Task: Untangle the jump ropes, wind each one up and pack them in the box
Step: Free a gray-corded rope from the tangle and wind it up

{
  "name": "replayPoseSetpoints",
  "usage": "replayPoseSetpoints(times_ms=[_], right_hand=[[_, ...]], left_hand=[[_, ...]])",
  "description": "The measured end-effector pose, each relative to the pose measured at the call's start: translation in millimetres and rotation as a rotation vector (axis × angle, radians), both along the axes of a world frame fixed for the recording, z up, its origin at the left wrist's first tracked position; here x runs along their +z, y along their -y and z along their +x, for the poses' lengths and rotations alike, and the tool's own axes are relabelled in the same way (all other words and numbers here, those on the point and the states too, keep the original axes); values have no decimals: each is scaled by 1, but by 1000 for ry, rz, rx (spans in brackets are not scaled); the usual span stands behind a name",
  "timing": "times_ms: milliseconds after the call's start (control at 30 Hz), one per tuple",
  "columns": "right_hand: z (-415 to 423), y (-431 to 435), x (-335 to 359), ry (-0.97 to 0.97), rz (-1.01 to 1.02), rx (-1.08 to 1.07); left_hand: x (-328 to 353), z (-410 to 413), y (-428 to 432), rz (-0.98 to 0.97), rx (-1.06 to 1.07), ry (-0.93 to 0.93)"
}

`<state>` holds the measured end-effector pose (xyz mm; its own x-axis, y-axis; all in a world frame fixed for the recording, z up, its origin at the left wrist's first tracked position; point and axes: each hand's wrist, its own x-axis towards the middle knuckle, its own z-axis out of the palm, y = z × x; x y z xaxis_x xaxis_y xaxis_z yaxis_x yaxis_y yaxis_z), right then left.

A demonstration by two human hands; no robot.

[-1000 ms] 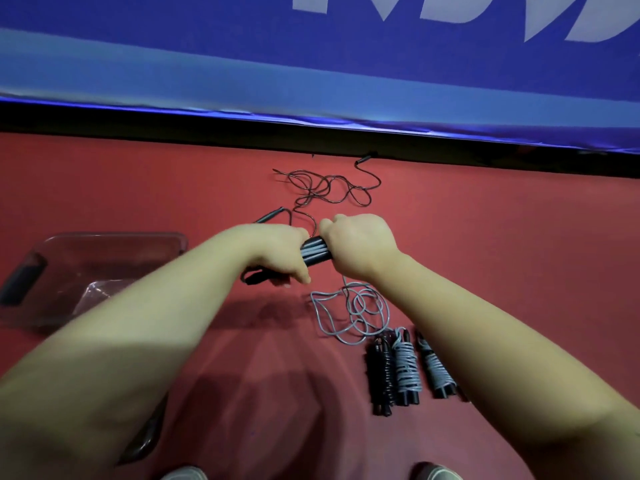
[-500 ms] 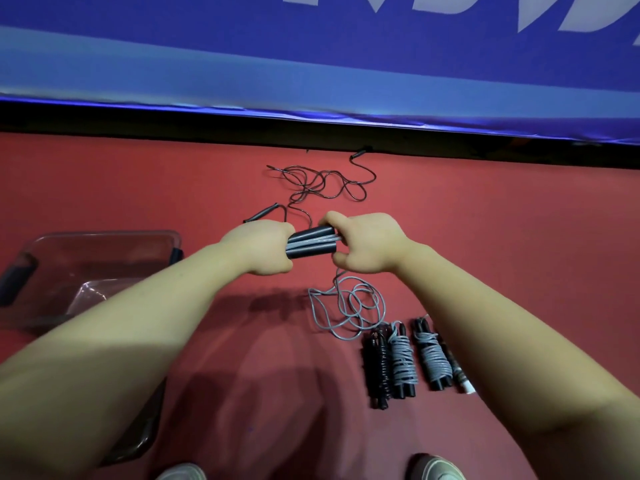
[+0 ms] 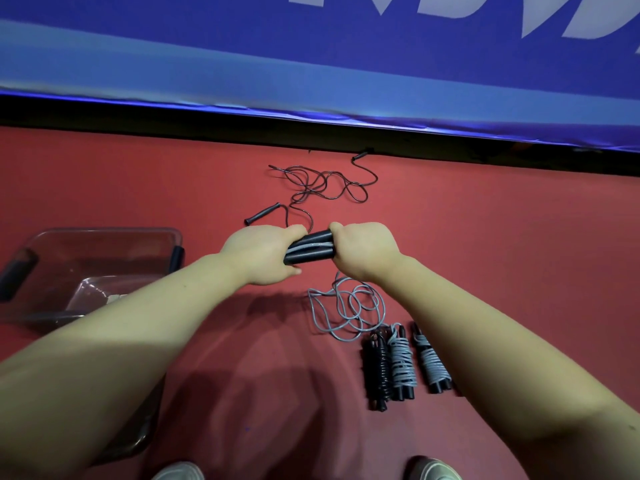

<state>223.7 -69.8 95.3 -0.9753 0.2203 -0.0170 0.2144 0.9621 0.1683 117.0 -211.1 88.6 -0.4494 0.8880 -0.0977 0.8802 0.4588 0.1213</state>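
My left hand (image 3: 258,254) is curled tight round one end of the handles (image 3: 310,251); my right hand (image 3: 363,252) is fisted over the other end; neither hand has any slack in it. The two black handles lie side by side between my fists, held above the floor (image 3: 485,254), with a strand of grey running along them; the grey cord (image 3: 349,306) drops from under my right hand and lies in loose, overlapping loops on the red floor just below.

Beside those loops three wound ropes lie in a row: a black bundle (image 3: 377,368), a grey bundle (image 3: 401,365) touching it, and a second grey bundle (image 3: 431,363) just apart; each is coiled round its own handles.

Beyond my hands a black rope (image 3: 325,185) lies tangled, one handle near my left hand, the other by the foot of the blue banner (image 3: 311,46).

The clear box (image 3: 104,233) sits on the floor to my left; my left forearm crosses its near corner.
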Motion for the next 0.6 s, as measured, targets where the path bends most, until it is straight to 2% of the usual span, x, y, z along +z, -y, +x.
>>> replayPoseSetpoints(times_ms=[67, 200, 300, 433, 533, 600], right_hand=[[1, 0, 0, -5, 8, 46], [2, 0, 2, -38, -97, 122], [-1, 7, -6, -11, -102, 12], [-7, 13, -12, -113, -110, -167], [-8, 10, -9, -135, -144, -159], [-6, 4, 1, -65, -157, -61]], left_hand=[[-1, -1, 0, -12, 24, -47], [-4, -4, 1, -74, 58, -128], [-8, -2, 1, -86, 54, -160], [-5, 0, -1, -36, 121, -123], [-3, -2, -1, -4, 131, -117], [-2, -5, 2, -25, 120, -127]])
